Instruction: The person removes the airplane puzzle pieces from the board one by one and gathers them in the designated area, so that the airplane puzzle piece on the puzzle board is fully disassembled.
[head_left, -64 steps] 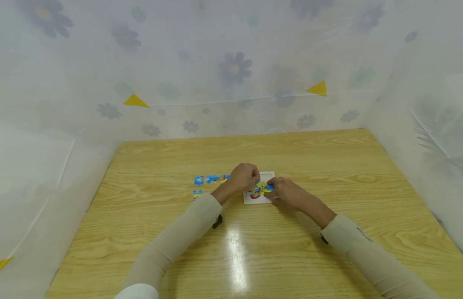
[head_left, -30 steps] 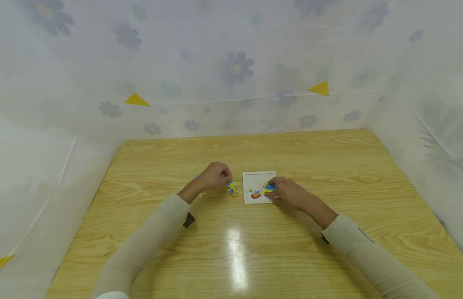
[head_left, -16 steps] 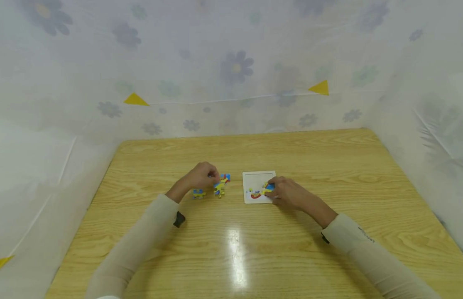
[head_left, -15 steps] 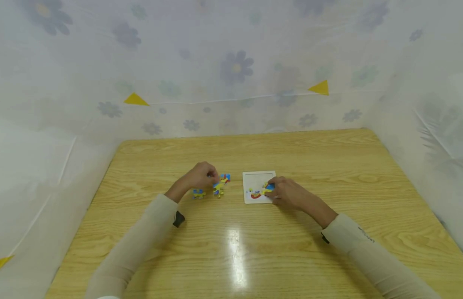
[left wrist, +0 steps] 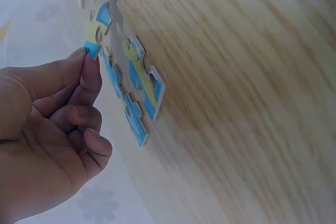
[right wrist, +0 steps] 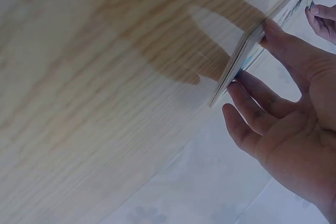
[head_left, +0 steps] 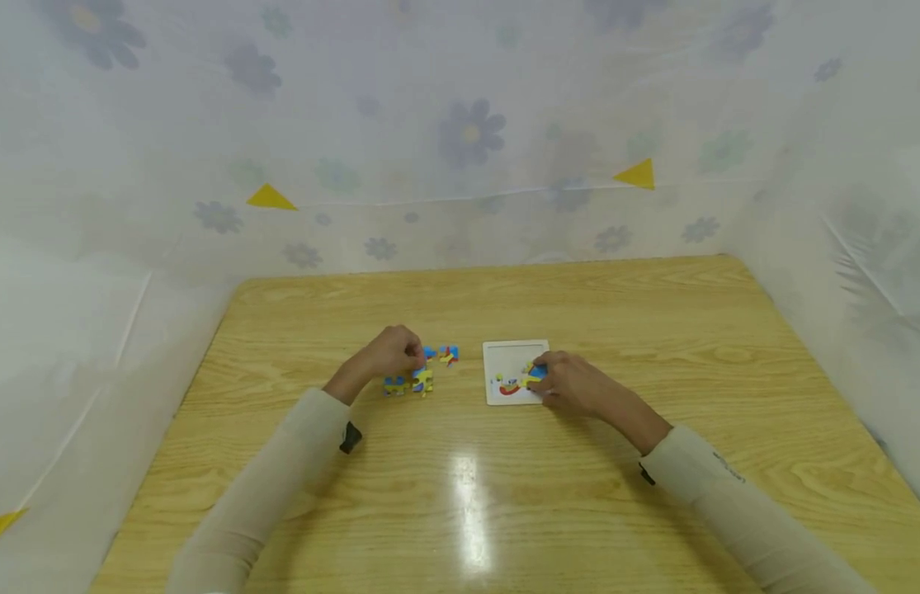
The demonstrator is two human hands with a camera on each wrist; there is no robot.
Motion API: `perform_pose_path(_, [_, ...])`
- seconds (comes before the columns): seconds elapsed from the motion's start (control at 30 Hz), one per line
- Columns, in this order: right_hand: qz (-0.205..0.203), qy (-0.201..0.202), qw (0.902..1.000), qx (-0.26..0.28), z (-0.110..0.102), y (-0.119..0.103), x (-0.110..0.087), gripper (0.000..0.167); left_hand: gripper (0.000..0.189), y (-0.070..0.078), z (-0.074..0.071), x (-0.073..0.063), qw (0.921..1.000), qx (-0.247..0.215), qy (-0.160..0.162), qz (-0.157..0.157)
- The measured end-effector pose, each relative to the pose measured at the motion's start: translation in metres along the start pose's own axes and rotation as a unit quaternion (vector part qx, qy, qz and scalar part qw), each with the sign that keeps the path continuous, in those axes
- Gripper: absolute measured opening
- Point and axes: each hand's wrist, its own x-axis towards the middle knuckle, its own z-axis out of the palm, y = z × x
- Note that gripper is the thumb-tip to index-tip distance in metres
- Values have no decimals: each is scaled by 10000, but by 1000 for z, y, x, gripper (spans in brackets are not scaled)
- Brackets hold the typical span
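Note:
In the head view my left hand [head_left: 391, 351] is over the table, left of the white puzzle tray [head_left: 486, 371]. Thumb and index finger pinch a yellow and blue jigsaw piece [left wrist: 100, 24], tilted on edge in the left wrist view. Around it lie loose pieces: a blue and red one [head_left: 449, 355], a blue one [head_left: 430, 352] partly behind the fingers, and a blue and yellow one [head_left: 394, 385]. My right hand [head_left: 578, 385] grips the tray's right edge, thumb and fingertips at its rim. A blue and yellow piece [head_left: 536, 373] shows in the tray beside the fingers.
The wooden table [head_left: 460, 470] is bounded at the back and sides by a pale flowered curtain [head_left: 341, 148]. Yellow triangles [head_left: 270, 198] are on the curtain. A bright light reflection lies on the table in front of the hands.
My left hand has moved left from above the tray to the loose pieces, carrying the yellow and blue piece. More of the tray's base shows. My right hand stays at the tray's edge.

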Motion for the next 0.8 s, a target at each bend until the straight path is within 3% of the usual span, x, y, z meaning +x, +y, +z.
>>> perform_pose_path(0.47, [133,1,9998,120,-2,-1,0,26,13,0,6,3,9979,561,313,-2])
perform_pose_path(0.8, [48,33,10000,69,1,0,2,26,11,1,7,6,9977,576,340,-143])
